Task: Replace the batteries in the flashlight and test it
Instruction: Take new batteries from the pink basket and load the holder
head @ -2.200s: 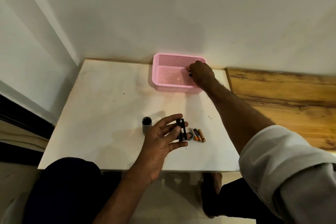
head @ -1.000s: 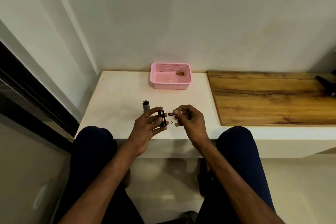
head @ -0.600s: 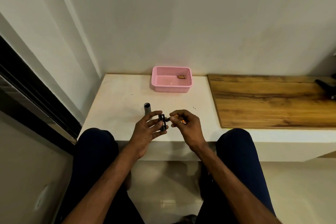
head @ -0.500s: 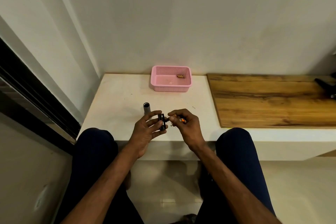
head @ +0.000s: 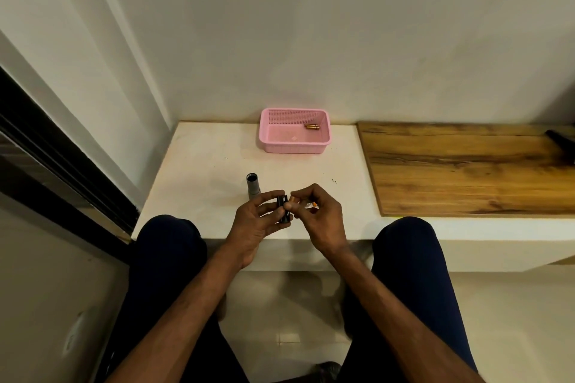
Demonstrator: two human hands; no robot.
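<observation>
Holding, our left hand point(head: 252, 224): fingers clamped round the black battery holder point(head: 282, 209).
Our right hand point(head: 320, 214): pinching a battery point(head: 293, 198) against the holder.
Flashlight tube point(head: 253, 187): upright on the white table point(head: 199, 183).

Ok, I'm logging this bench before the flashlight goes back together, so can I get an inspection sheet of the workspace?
Surface: white table, a few small dark specks; wooden board adjoins it on the right.
Job's things: grey flashlight tube standing upright, open end up; black battery holder in the left hand; a battery pinched by the right hand at the holder; another orange-tipped battery in the same hand.
Clutter: pink basket holding used batteries.
Fingers: both hands occupied.
Cables: nothing seen.
Surroundings: white wall, dark frame at left, dark object at right edge, unidentifiable.
</observation>
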